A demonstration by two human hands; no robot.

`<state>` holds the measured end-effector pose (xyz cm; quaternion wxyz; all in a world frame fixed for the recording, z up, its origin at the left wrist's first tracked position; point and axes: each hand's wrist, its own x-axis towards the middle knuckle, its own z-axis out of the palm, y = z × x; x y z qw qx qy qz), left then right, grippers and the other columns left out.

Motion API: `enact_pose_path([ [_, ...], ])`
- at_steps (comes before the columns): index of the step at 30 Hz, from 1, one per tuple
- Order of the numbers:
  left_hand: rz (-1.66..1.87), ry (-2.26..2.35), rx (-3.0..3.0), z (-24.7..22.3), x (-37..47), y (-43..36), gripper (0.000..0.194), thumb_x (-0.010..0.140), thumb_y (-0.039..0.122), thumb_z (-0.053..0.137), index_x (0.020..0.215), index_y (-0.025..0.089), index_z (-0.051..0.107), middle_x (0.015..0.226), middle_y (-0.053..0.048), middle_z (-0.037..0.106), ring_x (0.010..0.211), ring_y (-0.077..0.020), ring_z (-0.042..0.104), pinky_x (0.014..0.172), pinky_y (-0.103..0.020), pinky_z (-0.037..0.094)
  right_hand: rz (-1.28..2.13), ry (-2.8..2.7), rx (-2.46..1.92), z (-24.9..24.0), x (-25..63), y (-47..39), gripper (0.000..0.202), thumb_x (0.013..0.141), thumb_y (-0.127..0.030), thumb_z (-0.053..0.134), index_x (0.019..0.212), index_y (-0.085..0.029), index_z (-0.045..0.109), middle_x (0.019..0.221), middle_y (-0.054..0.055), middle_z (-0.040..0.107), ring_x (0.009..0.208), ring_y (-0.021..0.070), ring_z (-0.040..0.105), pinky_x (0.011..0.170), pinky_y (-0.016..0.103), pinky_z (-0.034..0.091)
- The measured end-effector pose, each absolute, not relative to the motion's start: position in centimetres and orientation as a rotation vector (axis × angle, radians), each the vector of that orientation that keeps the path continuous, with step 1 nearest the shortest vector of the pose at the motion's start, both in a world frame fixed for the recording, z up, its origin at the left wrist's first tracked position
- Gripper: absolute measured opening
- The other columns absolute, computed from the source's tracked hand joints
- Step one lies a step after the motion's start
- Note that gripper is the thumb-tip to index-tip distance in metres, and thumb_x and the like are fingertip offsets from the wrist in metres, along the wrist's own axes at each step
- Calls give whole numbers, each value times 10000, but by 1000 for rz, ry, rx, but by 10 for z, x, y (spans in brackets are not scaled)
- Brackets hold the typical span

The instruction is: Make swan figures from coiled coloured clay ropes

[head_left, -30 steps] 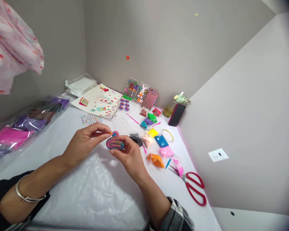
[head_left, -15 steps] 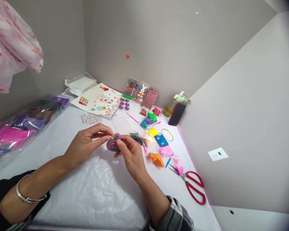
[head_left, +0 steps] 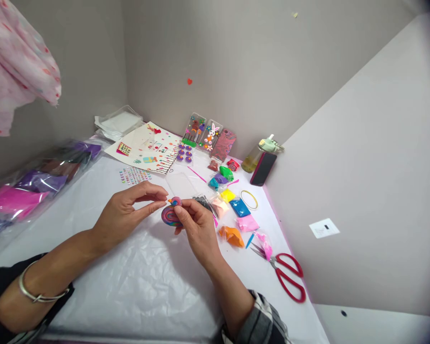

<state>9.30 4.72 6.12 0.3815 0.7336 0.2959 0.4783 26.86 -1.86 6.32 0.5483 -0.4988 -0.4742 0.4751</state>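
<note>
A clay bird [head_left: 170, 217] in swirled pink, blue and purple is pinched between the thumb and fingers of my right hand [head_left: 196, 229]. Its small round head [head_left: 176, 202] carries an orange beak [head_left: 170, 201] that points left. My left hand [head_left: 125, 210] hovers just left of the beak, thumb and forefinger slightly apart, with nothing visible between them. Part of the bird's right side is hidden behind my right thumb. Behind my right hand lies a black clay packet [head_left: 202, 202], and a clear phone case [head_left: 181, 184] lies flat beyond the bird.
Clay packets such as the orange one [head_left: 231, 236] and the blue one [head_left: 240, 208] lie to the right. Red-handled scissors [head_left: 290, 277] rest near the right edge. A phone [head_left: 263, 169] leans on a bottle [head_left: 251, 162]. Farther back are a decorated sheet [head_left: 143, 148] and a gem sticker sheet [head_left: 134, 176].
My left thumb and forefinger have come away from the orange beak. My right hand has shifted the bird slightly to the right.
</note>
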Motion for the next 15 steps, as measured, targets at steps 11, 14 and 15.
enact_pose_path([
  [11, 1350, 623, 2212, 58, 91, 52, 96, 956, 235, 677, 1023, 284, 725, 951, 7, 752, 906, -199, 709, 853, -328, 559, 1192, -1126, -1160, 65, 269, -19, 283, 859, -465, 726, 906, -187, 740, 747, 8, 671, 621, 116, 572, 486, 196, 489],
  [14, 1366, 632, 2216, 58, 92, 51, 82, 956, 245, 676, 1014, 279, 724, 939, 4, 755, 887, -202, 714, 839, -335, 562, 1197, -1132, -1169, 66, 269, -19, 298, 856, -482, 726, 899, -187, 740, 741, 8, 666, 618, 117, 568, 488, 202, 488],
  [15, 1368, 635, 2216, 59, 93, 51, 79, 955, 248, 678, 1013, 276, 723, 937, 2, 756, 880, -203, 714, 838, -339, 563, 1198, -1133, -1171, 66, 269, -19, 303, 854, -486, 728, 897, -186, 740, 742, 9, 667, 620, 118, 569, 489, 202, 488],
])
